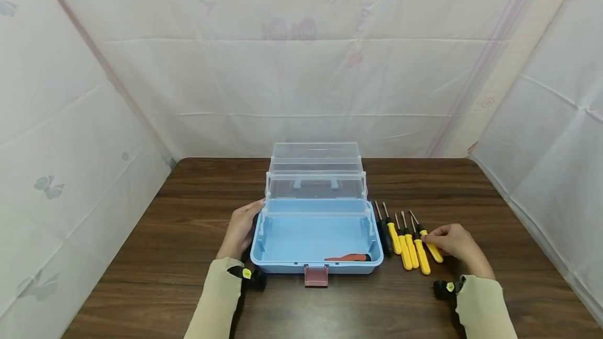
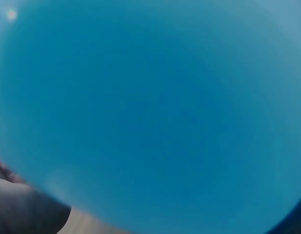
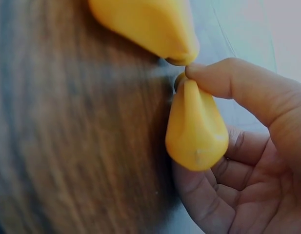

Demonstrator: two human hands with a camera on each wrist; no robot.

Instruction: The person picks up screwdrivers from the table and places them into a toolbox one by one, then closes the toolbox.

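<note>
Rightmost yellow screwdriver (image 1: 432, 248) is pinched by R hand (image 1: 456, 245); blue toolbox (image 1: 315, 234) side is touched by L hand (image 1: 241, 229), fingers relaxed.

Dark wooden table (image 1: 165, 255): open blue toolbox (image 1: 316, 234) at centre frame, row of screwdrivers (image 1: 407, 239) just right of it

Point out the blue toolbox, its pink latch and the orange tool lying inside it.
toolbox (image 1: 301, 268): head view, front wall of the blue base.
latch (image 1: 316, 275): head view, middle of the pink flap.
orange tool (image 1: 346, 258): head view, middle of its handle.
</note>
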